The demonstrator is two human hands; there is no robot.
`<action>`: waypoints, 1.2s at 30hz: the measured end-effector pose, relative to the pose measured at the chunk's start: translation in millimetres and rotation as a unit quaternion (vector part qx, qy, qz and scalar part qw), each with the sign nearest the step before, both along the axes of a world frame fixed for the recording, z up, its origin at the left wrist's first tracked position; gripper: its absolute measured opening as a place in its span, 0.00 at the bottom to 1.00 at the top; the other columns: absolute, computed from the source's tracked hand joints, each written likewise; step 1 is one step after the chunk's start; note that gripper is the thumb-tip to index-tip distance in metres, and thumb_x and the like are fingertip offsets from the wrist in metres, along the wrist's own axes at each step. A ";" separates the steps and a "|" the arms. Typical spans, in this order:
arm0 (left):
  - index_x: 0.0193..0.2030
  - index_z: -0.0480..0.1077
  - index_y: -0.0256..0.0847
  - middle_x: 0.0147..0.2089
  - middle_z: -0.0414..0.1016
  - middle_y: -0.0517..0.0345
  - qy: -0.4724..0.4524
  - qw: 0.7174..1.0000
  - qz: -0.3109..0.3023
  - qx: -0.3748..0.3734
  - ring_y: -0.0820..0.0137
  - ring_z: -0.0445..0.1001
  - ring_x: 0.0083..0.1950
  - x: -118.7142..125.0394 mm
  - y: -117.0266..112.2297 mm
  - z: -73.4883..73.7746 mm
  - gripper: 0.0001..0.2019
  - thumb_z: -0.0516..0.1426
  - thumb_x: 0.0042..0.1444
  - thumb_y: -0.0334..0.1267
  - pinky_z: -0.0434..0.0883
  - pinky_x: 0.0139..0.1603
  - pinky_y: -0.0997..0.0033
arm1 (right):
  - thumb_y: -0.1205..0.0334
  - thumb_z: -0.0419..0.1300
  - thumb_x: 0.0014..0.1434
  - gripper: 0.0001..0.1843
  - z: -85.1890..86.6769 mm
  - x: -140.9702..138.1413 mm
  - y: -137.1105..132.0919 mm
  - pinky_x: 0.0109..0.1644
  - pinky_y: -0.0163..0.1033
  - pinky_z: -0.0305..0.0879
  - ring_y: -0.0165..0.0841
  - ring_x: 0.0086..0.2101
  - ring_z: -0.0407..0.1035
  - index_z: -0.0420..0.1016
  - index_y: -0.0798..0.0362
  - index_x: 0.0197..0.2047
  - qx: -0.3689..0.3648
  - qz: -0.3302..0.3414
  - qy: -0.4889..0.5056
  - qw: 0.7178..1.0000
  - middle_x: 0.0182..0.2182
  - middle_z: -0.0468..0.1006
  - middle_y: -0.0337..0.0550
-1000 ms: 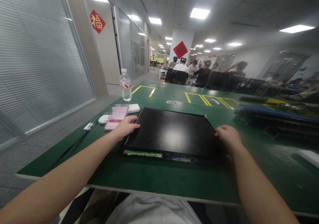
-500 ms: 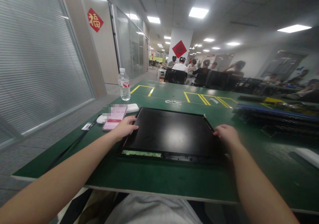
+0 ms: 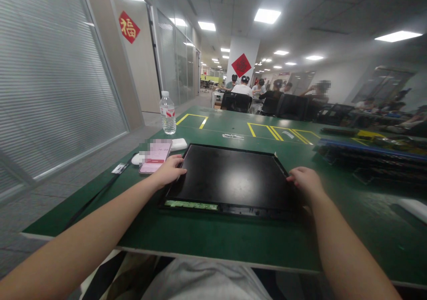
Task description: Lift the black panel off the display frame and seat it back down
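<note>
A flat black display panel (image 3: pixel 230 175) lies on the green table (image 3: pixel 213 238) in front of me, with a green circuit strip (image 3: pixel 191 205) along its near edge. My left hand (image 3: pixel 169 170) grips the panel's left edge, fingers curled over it. On the right edge sits my right hand (image 3: pixel 305 181), its fingers curled round the side.
A pink phone (image 3: pixel 155 151) and small white items (image 3: pixel 179 144) lie left of the panel, a water bottle (image 3: pixel 168 113) behind them. A black cable (image 3: pixel 96 193) runs along the left edge. Dark stacked parts (image 3: pixel 370 158) sit at the right. Several people sit at far tables.
</note>
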State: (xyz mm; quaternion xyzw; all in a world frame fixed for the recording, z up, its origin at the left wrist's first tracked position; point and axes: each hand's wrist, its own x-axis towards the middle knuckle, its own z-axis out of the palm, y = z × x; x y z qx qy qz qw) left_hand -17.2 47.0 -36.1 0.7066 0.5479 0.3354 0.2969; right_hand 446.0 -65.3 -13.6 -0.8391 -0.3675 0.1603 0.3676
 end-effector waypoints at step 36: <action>0.65 0.68 0.46 0.73 0.58 0.45 0.250 0.928 -0.269 0.060 0.48 0.60 0.71 -14.7 -41.1 49.3 0.37 0.66 0.47 0.50 0.60 0.68 0.53 | 0.61 0.56 0.53 0.09 6.9 -3.3 -4.6 0.32 0.38 0.62 0.34 0.26 0.72 0.78 0.52 0.33 -0.042 0.032 -0.088 0.995 0.29 0.83 0.43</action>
